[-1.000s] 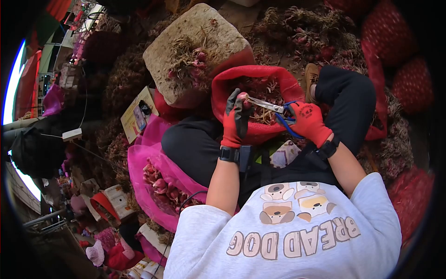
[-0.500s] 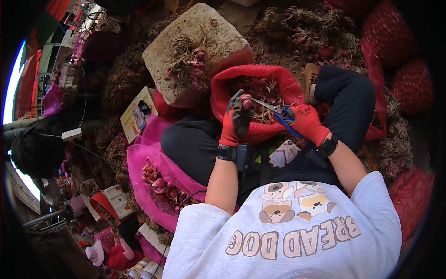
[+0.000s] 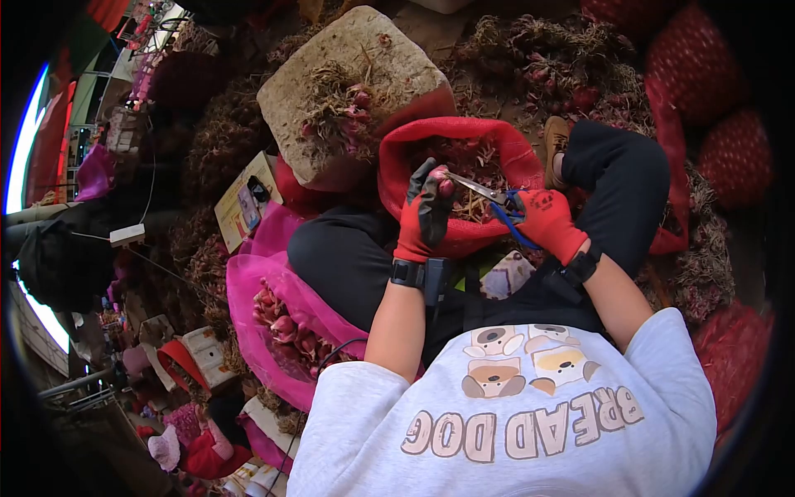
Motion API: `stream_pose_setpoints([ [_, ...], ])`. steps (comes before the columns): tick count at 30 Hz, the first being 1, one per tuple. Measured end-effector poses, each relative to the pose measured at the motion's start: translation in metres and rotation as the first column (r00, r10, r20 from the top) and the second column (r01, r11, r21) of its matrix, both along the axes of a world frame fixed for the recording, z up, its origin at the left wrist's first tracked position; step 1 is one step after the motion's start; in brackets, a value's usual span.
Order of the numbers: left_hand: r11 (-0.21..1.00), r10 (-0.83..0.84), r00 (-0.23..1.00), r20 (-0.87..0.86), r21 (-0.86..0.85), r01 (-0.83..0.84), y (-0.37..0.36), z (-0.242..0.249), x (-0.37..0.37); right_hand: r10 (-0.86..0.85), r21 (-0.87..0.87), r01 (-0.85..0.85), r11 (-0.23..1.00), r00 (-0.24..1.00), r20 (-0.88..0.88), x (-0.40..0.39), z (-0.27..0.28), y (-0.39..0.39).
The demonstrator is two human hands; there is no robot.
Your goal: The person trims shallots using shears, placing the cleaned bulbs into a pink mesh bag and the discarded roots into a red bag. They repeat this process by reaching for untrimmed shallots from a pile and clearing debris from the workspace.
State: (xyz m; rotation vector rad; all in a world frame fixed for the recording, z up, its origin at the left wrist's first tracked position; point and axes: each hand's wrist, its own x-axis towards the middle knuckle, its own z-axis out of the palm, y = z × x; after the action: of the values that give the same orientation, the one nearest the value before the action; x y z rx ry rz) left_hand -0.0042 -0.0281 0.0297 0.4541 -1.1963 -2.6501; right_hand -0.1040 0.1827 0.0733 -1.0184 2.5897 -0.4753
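- Grips a red shallot (image 3: 445, 185) in the left grip (image 3: 424, 214), closed on it, the bulb exposed at the fingertips on the side facing the right grip (image 3: 546, 222).
- Holds scissors (image 3: 480, 190) by the blue handles in the right grip, blades pointing toward the shallot.
- Places both over the open red sack (image 3: 464, 128), near the pink mesh bag (image 3: 258, 236).

Dim surroundings, white glare (image 3: 25, 149) at far left, fisheye curvature, blackened edges
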Motion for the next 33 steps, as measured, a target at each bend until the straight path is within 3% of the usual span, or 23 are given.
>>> stream_pose_setpoints([
  [4,0.979,0.03,0.999,0.026,0.201,-0.035,0.003,0.016,0.0,0.041,-0.065,-0.041,0.997,0.999,0.005,-0.003,-0.013,0.005],
  [5,0.994,0.031,1.0,0.007,-0.109,-0.03,0.003,0.012,0.0,0.057,-0.067,-0.056,0.996,0.998,0.01,-0.003,-0.016,0.006],
  [6,0.913,0.026,1.0,-0.011,-0.408,-0.028,0.003,0.011,-0.002,-0.011,-0.195,0.064,0.979,0.965,0.261,-0.004,-0.011,0.003],
  [8,0.831,-0.011,1.0,0.021,-0.556,0.021,0.004,0.009,-0.004,-0.03,-0.33,0.365,0.871,0.709,0.705,-0.007,0.003,-0.005],
  [9,0.9,-0.044,0.997,0.065,-0.431,0.067,0.008,0.019,-0.007,0.086,-0.378,0.487,0.787,0.52,0.85,-0.012,-0.004,-0.006],
  [10,0.95,-0.086,0.991,0.105,-0.292,0.113,0.012,0.025,-0.008,0.228,-0.378,0.614,0.692,0.31,0.923,-0.018,-0.015,-0.008],
  [11,0.934,-0.14,0.987,0.081,-0.321,0.159,0.016,0.023,-0.008,0.386,-0.331,0.734,0.593,0.102,0.917,-0.022,-0.024,-0.006],
  [12,0.914,-0.196,0.979,0.057,-0.351,0.203,0.021,0.023,-0.007,0.382,-0.296,0.787,0.541,0.083,0.92,-0.018,-0.011,-0.011],
  [13,0.891,-0.251,0.967,0.034,-0.381,0.245,0.028,0.023,-0.007,0.341,-0.315,0.73,0.607,0.118,0.933,-0.019,-0.014,-0.013],
  [14,0.792,-0.211,0.977,0.003,-0.585,0.173,0.036,0.022,-0.008,0.301,-0.324,0.667,0.671,0.154,0.941,-0.021,-0.023,-0.015],
  [16,0.877,-0.101,0.995,0.007,-0.472,0.093,0.043,0.014,-0.006,0.23,-0.283,0.614,0.737,0.165,0.959,-0.022,-0.024,-0.018],
  [18,0.907,0.07,0.997,-0.014,-0.415,-0.07,0.042,0.01,-0.009,0.275,-0.252,0.715,0.653,0.087,0.958,-0.022,-0.03,-0.018],
  [21,0.943,-0.038,0.987,0.155,-0.321,0.087,0.026,0.022,-0.003,0.238,-0.201,0.79,0.579,0.073,0.969,-0.024,-0.026,-0.016],
  [22,0.882,-0.068,0.973,0.22,-0.443,0.162,0.027,0.027,-0.002,0.206,-0.189,0.806,0.561,0.085,0.975,-0.024,-0.022,-0.015],
  [23,0.755,-0.092,0.988,0.127,-0.638,0.152,0.027,0.031,-0.003,0.215,-0.205,0.781,0.589,0.093,0.972,-0.026,-0.027,-0.013],
  [25,0.399,-0.198,0.98,-0.032,-0.916,0.051,0.028,0.035,-0.004,0.233,-0.235,0.73,0.642,0.106,0.967,-0.028,-0.034,-0.009],
  [26,0.621,-0.153,0.988,0.003,-0.777,0.098,0.036,0.023,-0.005,0.229,-0.241,0.734,0.635,0.119,0.966,-0.027,-0.038,-0.008],
  [29,0.937,-0.114,0.968,0.223,-0.299,0.179,0.043,0.018,0.0,0.208,-0.261,0.73,0.632,0.166,0.964,-0.024,-0.026,-0.012],
  [33,0.895,-0.288,0.909,0.302,-0.254,0.368,0.026,0.018,0.005,0.157,-0.296,0.655,0.695,0.263,0.952,-0.023,-0.017,-0.019],
])
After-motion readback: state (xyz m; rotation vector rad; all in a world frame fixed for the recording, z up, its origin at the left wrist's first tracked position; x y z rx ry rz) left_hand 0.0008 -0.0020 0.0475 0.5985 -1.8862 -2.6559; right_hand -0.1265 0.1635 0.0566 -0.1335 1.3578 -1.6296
